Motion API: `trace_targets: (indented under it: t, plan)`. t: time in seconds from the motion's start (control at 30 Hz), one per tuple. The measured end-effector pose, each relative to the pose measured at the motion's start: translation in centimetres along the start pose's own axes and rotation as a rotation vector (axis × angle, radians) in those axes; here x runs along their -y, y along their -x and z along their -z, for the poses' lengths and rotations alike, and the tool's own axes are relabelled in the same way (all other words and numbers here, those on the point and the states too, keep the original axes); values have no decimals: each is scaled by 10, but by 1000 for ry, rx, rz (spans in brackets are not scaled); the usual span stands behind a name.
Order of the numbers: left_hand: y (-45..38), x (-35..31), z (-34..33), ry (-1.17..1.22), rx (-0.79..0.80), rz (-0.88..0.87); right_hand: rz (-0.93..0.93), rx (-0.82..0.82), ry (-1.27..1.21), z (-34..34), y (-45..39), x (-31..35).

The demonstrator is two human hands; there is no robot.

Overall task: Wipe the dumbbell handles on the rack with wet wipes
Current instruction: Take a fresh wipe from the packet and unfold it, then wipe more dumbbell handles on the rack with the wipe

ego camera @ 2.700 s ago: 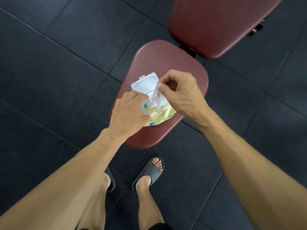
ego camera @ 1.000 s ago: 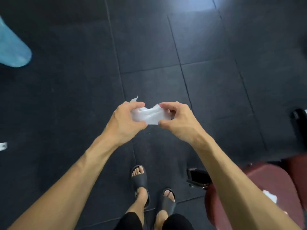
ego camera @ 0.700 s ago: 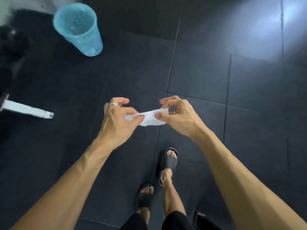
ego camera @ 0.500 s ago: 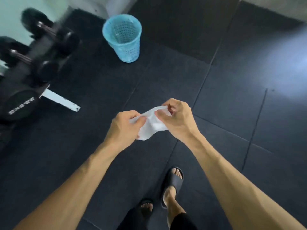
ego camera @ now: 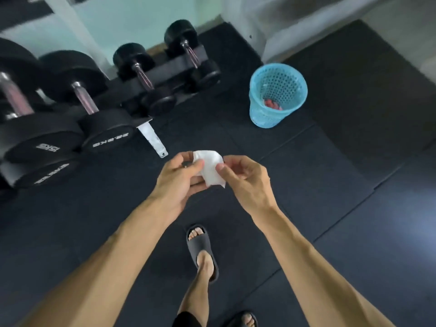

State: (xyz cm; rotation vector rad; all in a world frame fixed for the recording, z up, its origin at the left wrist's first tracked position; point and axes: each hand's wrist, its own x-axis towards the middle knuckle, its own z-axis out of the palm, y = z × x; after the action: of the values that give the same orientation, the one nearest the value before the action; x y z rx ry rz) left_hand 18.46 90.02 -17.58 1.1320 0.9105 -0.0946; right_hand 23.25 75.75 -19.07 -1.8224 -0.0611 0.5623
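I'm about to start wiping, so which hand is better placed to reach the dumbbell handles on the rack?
Probably the left hand: it grips the wet wipe and the rack stands on that side.

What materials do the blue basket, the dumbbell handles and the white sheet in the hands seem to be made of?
Blue basket: probably moulded plastic, judging by its uniform colour and regular holes.
Dumbbell handles: likely bare metal, shiny with pale reflections, between matte black heads that may be rubber.
White sheet: thin, soft, crumpling non-woven wipe, pinched by the left hand and the right hand.
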Motion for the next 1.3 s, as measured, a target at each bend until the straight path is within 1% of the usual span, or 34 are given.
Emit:
trace_targets:
  t: [0.07,0.13,0.17,0.27,0.3,0.4,0.43,0.47,0.53,0.6,0.63,0.67,0.73,0.77,0.8,0.87,0.9,0.93,1.03,1.1,1.17,1.23,1.3]
  plan:
    - [-28,-24,0,34,35,17,-81,11,-64,-15,-35,15]
    - [-53,-47,0,-58,32,-17,-90,-4,-82,-26,-68,28]
    - [-65,-57,-1,-140,9,-62,-81,-7,-82,-30,-85,34]
    - [-107,-84,0,-518,-114,-229,-42,-2,-16,-39,-131,47]
    - [-119,-91,1,-608,-121,-273,-23,7,25,-40,-147,50]
    - [-154,-108,0,-684,6,-365,51,131,159,-36,-194,59]
    - [-164,-114,-1,-686,32,-390,69,177,174,-33,-209,61]
    - [-174,-118,-4,-686,15,-405,78,199,163,-31,-226,63]
    - [-196,-125,-11,-598,-97,-401,87,146,127,-29,-260,65]
    - [-219,-131,-22,-400,-204,-330,146,64,179,-28,-296,64]
    - [-230,-134,-28,-314,-260,-293,185,55,209,-29,-312,63]
    - [-242,-137,-35,-251,-324,-271,231,74,225,-31,-327,63]
    - [-265,-143,-50,-118,-432,-226,289,164,240,-34,-355,62]
    - [-277,-148,-58,-15,-450,-187,287,221,242,-35,-368,62]
    - [-287,-153,-65,110,-434,-145,278,279,243,-36,-380,61]
    - [-306,-162,-71,333,-354,-90,254,353,239,-37,-405,62]
    - [-314,-166,-73,395,-309,-71,246,365,248,-36,-419,62]
    - [-322,-168,-72,407,-278,-56,248,371,266,-35,-433,64]
    - [-348,-171,-68,263,-263,-36,276,422,346,-38,-467,67]
    - [-367,-169,-63,109,-340,-64,316,435,389,-45,-486,65]
    - [-387,-163,-57,-116,-459,-150,331,382,419,-51,-506,56]
    - [-406,-156,-53,-321,-553,-200,337,304,471,-58,-529,47]
    - [-425,-145,-55,-444,-560,-223,318,220,500,-62,-548,39]
